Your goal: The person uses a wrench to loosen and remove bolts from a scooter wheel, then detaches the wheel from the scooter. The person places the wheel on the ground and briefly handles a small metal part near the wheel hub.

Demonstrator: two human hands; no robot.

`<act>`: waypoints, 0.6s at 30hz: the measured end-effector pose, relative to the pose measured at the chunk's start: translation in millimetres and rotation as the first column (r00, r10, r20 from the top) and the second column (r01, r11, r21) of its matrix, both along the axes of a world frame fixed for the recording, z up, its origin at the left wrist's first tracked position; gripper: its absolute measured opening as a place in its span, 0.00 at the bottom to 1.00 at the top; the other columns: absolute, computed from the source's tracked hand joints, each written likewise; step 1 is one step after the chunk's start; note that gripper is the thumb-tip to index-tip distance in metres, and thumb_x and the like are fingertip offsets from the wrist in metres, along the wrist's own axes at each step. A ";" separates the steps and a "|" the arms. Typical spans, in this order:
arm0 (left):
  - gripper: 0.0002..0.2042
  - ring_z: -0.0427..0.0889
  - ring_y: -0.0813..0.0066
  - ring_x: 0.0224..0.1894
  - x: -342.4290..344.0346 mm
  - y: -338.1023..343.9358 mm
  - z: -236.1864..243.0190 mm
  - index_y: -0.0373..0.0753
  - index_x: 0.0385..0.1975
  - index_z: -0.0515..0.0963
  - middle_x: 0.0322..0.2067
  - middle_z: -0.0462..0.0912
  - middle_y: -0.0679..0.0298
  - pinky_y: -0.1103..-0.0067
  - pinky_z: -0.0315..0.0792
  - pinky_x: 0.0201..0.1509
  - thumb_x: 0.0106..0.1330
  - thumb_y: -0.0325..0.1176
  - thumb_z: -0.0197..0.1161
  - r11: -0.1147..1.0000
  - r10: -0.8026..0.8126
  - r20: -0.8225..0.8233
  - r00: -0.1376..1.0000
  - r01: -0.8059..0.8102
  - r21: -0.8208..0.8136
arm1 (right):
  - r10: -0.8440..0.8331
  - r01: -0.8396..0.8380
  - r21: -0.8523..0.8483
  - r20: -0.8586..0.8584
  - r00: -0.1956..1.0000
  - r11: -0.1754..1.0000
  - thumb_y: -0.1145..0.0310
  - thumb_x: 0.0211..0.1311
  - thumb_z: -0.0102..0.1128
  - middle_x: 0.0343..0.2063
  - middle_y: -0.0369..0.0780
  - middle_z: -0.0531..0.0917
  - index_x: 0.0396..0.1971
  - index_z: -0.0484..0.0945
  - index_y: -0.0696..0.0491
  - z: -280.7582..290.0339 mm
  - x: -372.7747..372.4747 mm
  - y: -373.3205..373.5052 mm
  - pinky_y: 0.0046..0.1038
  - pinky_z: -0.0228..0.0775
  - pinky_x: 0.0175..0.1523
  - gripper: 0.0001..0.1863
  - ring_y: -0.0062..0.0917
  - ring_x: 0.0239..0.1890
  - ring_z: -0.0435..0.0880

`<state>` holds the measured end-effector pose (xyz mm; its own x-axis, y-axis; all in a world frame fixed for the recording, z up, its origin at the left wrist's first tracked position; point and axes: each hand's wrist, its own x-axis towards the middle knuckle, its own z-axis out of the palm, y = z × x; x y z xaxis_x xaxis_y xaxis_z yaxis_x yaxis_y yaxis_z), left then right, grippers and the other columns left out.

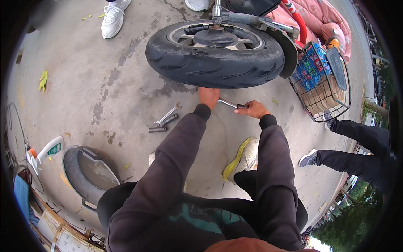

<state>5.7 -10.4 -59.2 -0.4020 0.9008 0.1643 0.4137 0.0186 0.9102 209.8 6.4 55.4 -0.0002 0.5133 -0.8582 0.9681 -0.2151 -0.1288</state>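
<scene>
A black scooter tire (218,69) on a spoked wheel faces me, with a metal tool (217,12) standing at its hub. My left hand (208,97) reaches to the lower edge of the tire, and its fingers are hidden there. My right hand (256,110) is closed around the dark handle of a wrench (228,103), whose shiny metal shaft runs toward my left hand. The wrench's far end is hidden. On the ground left of my arms lie an open-ended wrench (168,114) and two dark metal sockets (158,129).
A grey basin of water (86,185) stands at lower left beside a white-and-green bottle (52,147). At right is a wire basket (321,98) with packages. A person in dark trousers (350,157) stands nearby; another person's white shoe (112,21) is at the far left.
</scene>
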 end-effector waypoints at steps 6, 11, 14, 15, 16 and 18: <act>0.15 0.78 0.46 0.50 -4.8 -3.9 -14.6 0.38 0.43 0.83 0.46 0.84 0.52 0.61 0.70 0.55 0.60 0.38 0.63 0.983 -0.183 -0.081 0.980 0.181 -0.027 | -0.068 0.052 0.101 0.164 0.984 0.994 0.25 0.31 0.70 0.30 0.42 0.86 0.27 0.84 0.54 19.0 -18.6 -22.5 0.31 0.74 0.48 0.42 0.33 0.38 0.85; 0.18 0.76 0.50 0.56 -6.4 -16.8 -19.6 0.40 0.50 0.81 0.52 0.81 0.54 0.60 0.65 0.62 0.64 0.42 0.58 0.913 -0.370 0.050 0.928 0.373 -0.167 | -0.135 0.097 0.150 0.268 0.954 0.984 0.25 0.39 0.67 0.31 0.44 0.87 0.30 0.86 0.54 41.9 -45.3 -52.9 0.34 0.76 0.48 0.41 0.37 0.40 0.87; 0.19 0.75 0.50 0.58 -15.0 -15.5 -38.8 0.41 0.50 0.81 0.52 0.82 0.54 0.59 0.63 0.64 0.62 0.43 0.61 0.884 -0.425 0.130 0.896 0.441 -0.155 | -0.207 0.143 0.199 0.347 0.915 0.969 0.25 0.41 0.66 0.30 0.44 0.87 0.34 0.87 0.54 57.6 -88.0 -64.7 0.35 0.77 0.47 0.41 0.39 0.38 0.87; 0.19 0.74 0.51 0.59 -15.1 -10.9 -36.4 0.41 0.50 0.81 0.53 0.81 0.54 0.59 0.63 0.65 0.62 0.43 0.61 0.877 -0.439 0.132 0.889 0.456 -0.153 | -0.228 0.153 0.218 0.378 0.897 0.964 0.27 0.43 0.65 0.30 0.45 0.87 0.34 0.87 0.53 60.7 -98.3 -72.4 0.35 0.77 0.46 0.40 0.40 0.38 0.87; 0.20 0.74 0.51 0.59 -15.1 -7.6 -33.6 0.41 0.51 0.81 0.53 0.81 0.54 0.59 0.62 0.65 0.61 0.43 0.62 0.870 -0.451 0.136 0.882 0.468 -0.154 | -0.259 0.173 0.237 0.406 0.877 0.956 0.28 0.45 0.65 0.30 0.45 0.87 0.34 0.87 0.53 64.0 -108.1 -78.4 0.36 0.77 0.46 0.38 0.40 0.38 0.87; 0.21 0.73 0.51 0.60 -9.9 -13.8 -19.9 0.41 0.53 0.80 0.55 0.80 0.54 0.60 0.62 0.66 0.62 0.43 0.61 0.838 -0.501 0.117 0.858 0.514 -0.183 | -0.327 0.222 0.271 0.453 0.829 0.937 0.30 0.49 0.64 0.30 0.47 0.87 0.33 0.87 0.53 76.2 -122.8 -100.3 0.38 0.77 0.44 0.36 0.41 0.36 0.87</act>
